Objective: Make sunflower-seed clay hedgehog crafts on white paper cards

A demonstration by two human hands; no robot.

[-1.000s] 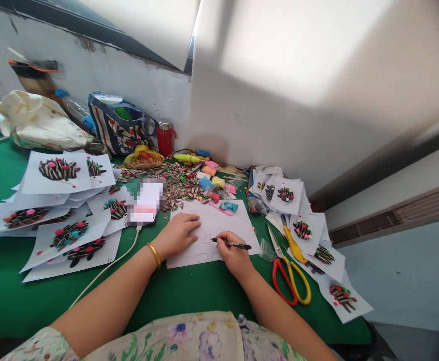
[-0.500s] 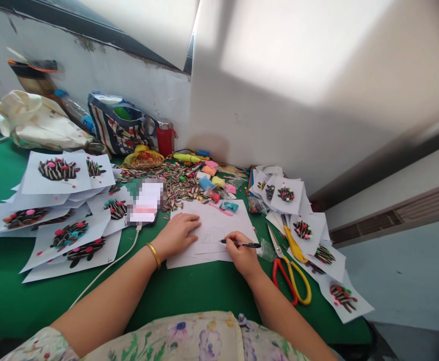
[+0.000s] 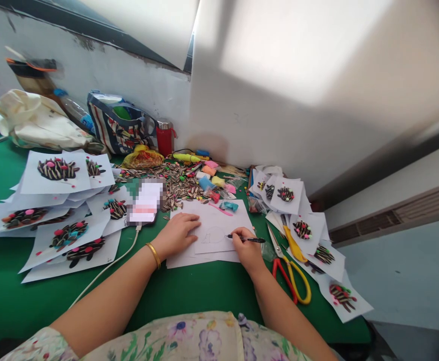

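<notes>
My left hand (image 3: 177, 233) lies flat with its fingers stretched out on the left side of the white paper (image 3: 204, 210). My right hand (image 3: 247, 249) is closed round a black pen (image 3: 255, 239), whose tip is at the right of a faint line drawing (image 3: 213, 235) on the top sheet. The drawing has a rounded outline with smaller marks at its left. Just beyond the hands, a pink plastic tool (image 3: 220, 209) and a teal packet (image 3: 230, 206) lie on the upper part of the paper.
Striped sunflower seeds (image 3: 181, 183) and coloured clay packets (image 3: 206, 183) lie behind the paper. A phone (image 3: 146, 203) with a cable is at the left, beside stacked seed pictures (image 3: 57, 175). Red-and-yellow scissors (image 3: 289, 271) and more pictures (image 3: 304, 230) lie at the right.
My right hand has moved slightly right and up with the pen, and more of the rounded outline shows. My left hand has stayed in place.
</notes>
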